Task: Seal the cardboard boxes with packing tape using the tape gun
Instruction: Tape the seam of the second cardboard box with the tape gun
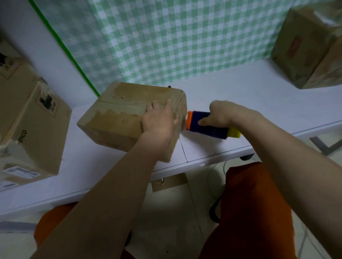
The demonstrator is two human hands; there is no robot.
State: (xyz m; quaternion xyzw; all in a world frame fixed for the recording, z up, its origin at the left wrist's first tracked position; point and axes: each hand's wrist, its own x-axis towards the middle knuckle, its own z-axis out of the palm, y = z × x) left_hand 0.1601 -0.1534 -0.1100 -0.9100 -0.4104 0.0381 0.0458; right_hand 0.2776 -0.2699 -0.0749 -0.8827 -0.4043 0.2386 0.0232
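Holding the box (127,115) flat on the white table (242,99), the left hand (158,122) lies on its top near the right edge, fingers straight and spread, pressing rather than gripping. The right hand (220,114) curls around the tape gun (208,126), a blue body with an orange front end and a yellow rear. The orange end sits right against the box's right side face, close to the table; whether it touches the cardboard I cannot tell for sure.

A band of glossy tape already seems to run along the top seam towards that right edge, so I judge the step in hand to be carrying the tape over the edge and down the side, then cutting it.

To do that well, the left palm should keep weight on the top so the box does not slide as the gun pulls. The gun should stay square to the seam line, with its front pressed flat to the cardboard so the tape lies without creases. A firm tilt at the end would bring the blade against the tape for a clean cut. Afterwards the loose end wants smoothing down by hand.

2 more boxes (30,122) stand at the left, 1 box (303,53) at the far right. Motion blur softens fine detail.
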